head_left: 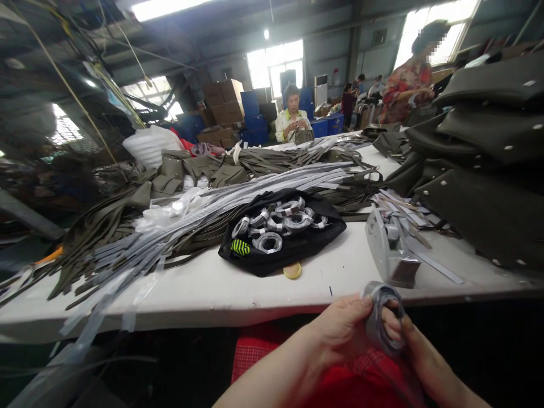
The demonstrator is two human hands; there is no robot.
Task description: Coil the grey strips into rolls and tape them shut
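Note:
Between my two hands, over my lap, is a coiled strap (374,320) in a grey, plastic-like wrap. My left hand (346,323) grips the coil from its left side, the thumb on top of it. My right hand (410,340) closes on the coil's right side, and some fingers show inside the loop. A loose tail seems to hang below, blurred. On the table ahead, a black cloth bag (280,263) with green lettering carries several similar coils (267,242) bound with white bands. A grey tape dispenser (385,246) stands at the table's front edge, close to my hands.
Long wrapped straps (255,187) and dark straps (204,235) spread over the white table (191,294), some hanging off its left front. Dark olive pieces (476,187) are piled high at right. A yellow roll (292,271) lies by the bag. Two people work across the table.

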